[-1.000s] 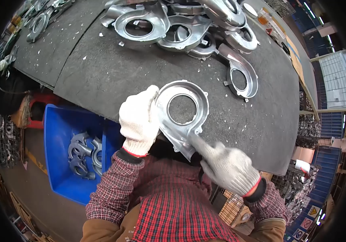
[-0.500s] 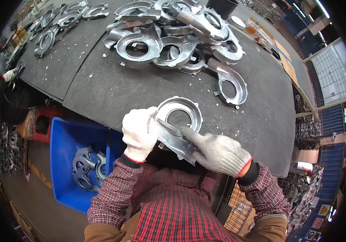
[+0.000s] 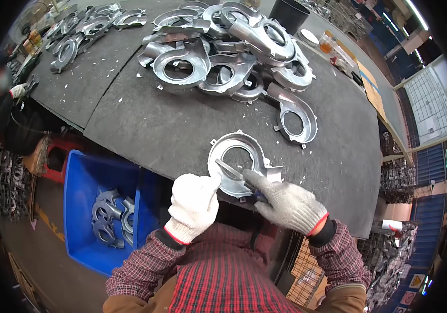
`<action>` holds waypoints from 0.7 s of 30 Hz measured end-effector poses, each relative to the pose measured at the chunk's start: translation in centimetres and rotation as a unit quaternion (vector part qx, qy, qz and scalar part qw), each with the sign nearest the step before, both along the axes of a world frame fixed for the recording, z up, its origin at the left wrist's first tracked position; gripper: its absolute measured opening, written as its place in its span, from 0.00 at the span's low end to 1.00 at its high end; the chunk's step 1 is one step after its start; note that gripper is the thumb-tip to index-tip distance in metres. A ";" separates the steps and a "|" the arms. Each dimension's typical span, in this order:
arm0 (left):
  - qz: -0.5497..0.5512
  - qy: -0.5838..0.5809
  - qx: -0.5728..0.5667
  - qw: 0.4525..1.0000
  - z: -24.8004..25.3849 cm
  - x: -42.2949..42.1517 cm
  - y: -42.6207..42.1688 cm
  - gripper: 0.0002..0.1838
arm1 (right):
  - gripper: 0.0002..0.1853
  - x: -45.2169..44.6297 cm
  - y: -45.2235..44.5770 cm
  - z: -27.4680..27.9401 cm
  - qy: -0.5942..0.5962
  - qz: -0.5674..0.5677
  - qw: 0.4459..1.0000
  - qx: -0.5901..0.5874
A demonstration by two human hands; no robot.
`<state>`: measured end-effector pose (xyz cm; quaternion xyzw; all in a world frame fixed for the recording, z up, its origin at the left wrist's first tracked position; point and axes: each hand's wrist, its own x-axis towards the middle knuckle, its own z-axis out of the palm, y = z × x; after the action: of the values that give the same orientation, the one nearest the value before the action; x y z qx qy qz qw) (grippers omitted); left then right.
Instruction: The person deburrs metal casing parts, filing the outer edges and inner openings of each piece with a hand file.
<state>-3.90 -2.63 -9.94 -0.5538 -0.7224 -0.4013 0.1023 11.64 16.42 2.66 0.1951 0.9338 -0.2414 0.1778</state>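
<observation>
Head view: I am watching a white-gloved left hand (image 3: 194, 202) and a greyish-gloved right hand (image 3: 291, 206) working on a silvery, ring-shaped metal casting (image 3: 234, 187).
The left is grasping the casting's near-left rim; the right is gripping a slim grey metal blade (image 3: 228, 170), which is slanting over the ring. The casting is sitting at the near edge of a dark grey table (image 3: 155, 122). Beyond, similar silvery castings (image 3: 263, 39) are lying heaped; a blue plastic bin (image 3: 81, 180) is holding more, lower left.

Head-worn view, forward and down
</observation>
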 end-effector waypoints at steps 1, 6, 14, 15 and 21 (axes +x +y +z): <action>-0.004 -0.003 -0.005 1.000 0.1 0.2 -0.1 0.24 | 0.38 -0.1 0.0 0.0 -0.006 0.000 1.000 0.005; -0.014 0.020 -0.037 0.999 2.3 0.3 0.4 0.20 | 0.38 0.7 0.8 -0.4 0.010 0.024 1.000 -0.008; -0.124 0.006 0.031 0.992 1.1 0.1 4.5 0.12 | 0.36 0.2 2.6 -0.1 0.011 -0.015 1.000 0.009; -0.133 0.011 0.036 0.990 0.8 -0.1 4.6 0.12 | 0.36 0.0 2.7 0.3 -0.001 -0.010 1.000 0.012; -0.146 -0.002 -0.010 0.989 0.2 0.0 4.4 0.13 | 0.37 -0.6 3.3 0.0 -0.004 -0.023 0.999 0.022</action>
<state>-3.88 1.80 -9.71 -0.6534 -0.6383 -0.4054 0.0357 11.06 19.71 2.67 0.2215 0.9335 -0.2237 0.1716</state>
